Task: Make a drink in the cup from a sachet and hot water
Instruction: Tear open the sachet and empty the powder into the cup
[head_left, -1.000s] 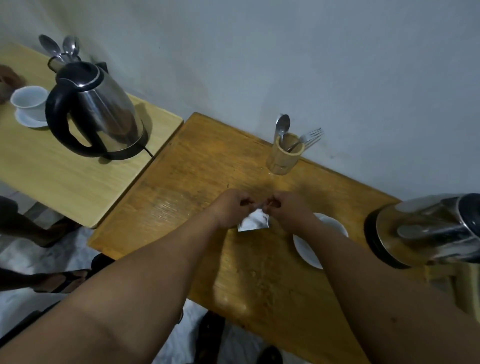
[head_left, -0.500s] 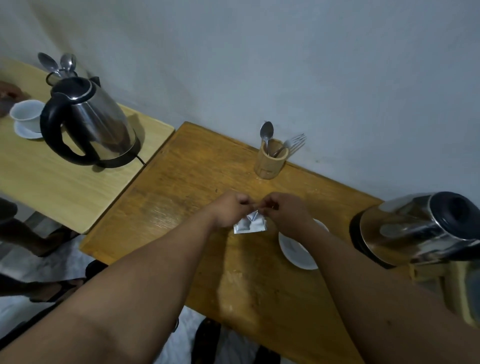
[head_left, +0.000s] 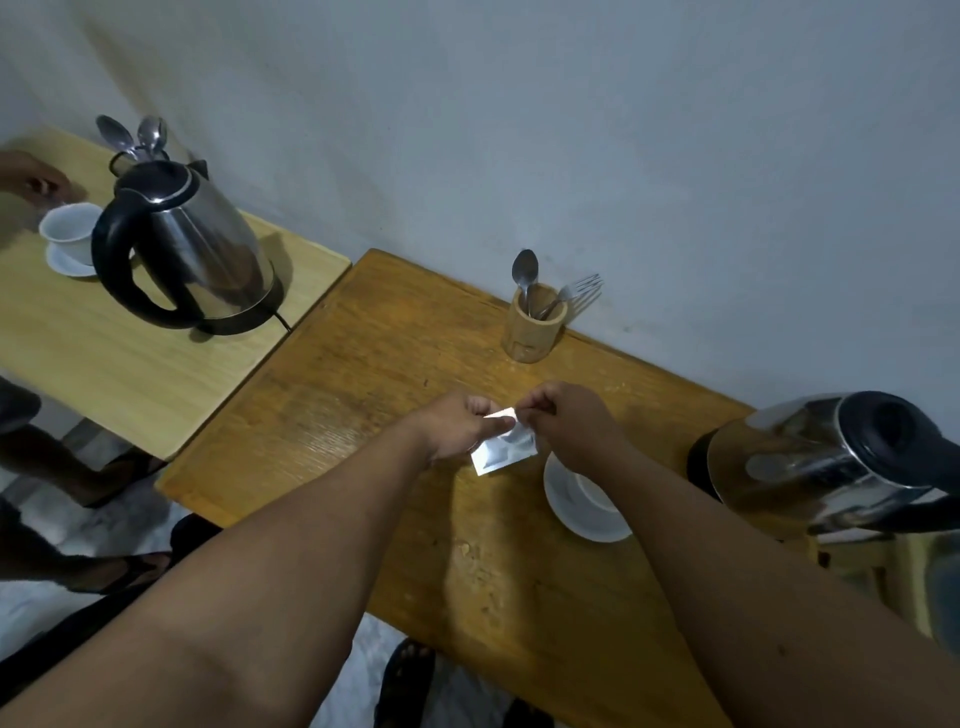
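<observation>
A small white sachet (head_left: 504, 449) hangs over the brown wooden table (head_left: 395, 374), pinched at its top edge by both hands. My left hand (head_left: 457, 426) grips its left corner and my right hand (head_left: 569, 423) grips the right corner. Just right of the sachet, partly hidden under my right forearm, a white cup (head_left: 589, 491) sits on a white saucer (head_left: 582, 519). A steel kettle with a black lid (head_left: 821, 462) stands at the table's right end.
A bamboo holder (head_left: 535, 327) with a spoon and forks stands by the wall. On the paler table (head_left: 104, 358) to the left are a second kettle (head_left: 182, 249), another cup on a saucer (head_left: 70, 236) and another person's hand (head_left: 36, 179). Feet show on the floor.
My hands have stayed together on the sachet. Its top strip now stands up between the fingertips, and my head view has shifted slightly.
</observation>
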